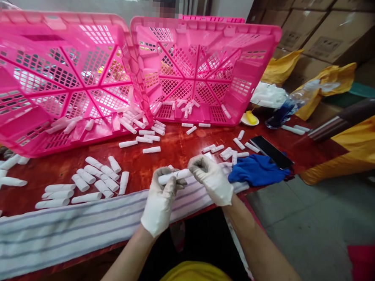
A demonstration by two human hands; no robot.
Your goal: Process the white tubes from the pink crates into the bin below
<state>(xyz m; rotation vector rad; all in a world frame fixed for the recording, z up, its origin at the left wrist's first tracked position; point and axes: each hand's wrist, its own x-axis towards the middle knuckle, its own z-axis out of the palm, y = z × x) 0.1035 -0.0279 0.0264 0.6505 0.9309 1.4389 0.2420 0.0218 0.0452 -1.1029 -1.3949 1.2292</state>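
Note:
Both my hands wear white gloves with greyed fingertips. Between them, above the striped cloth (100, 220) at the table's front edge, a white plastic tube (174, 176) lies nearly level. My left hand (161, 196) wraps its fingers round the tube's left part. My right hand (211, 178) pinches at the tube's right end; its fingertips hide that end. Several similar white tubes (85, 180) lie in a group left of my hands. More loose tubes (226, 153) are scattered just beyond my right hand.
Two pink baskets (196, 78) stand tipped on their sides at the back, tubes inside. On the right are a blue cloth (258, 169), a phone (271, 152), a small dish (249, 119), a bottle (281, 112) and a dark cylinder (344, 120). Cardboard boxes (330, 34) are stacked behind.

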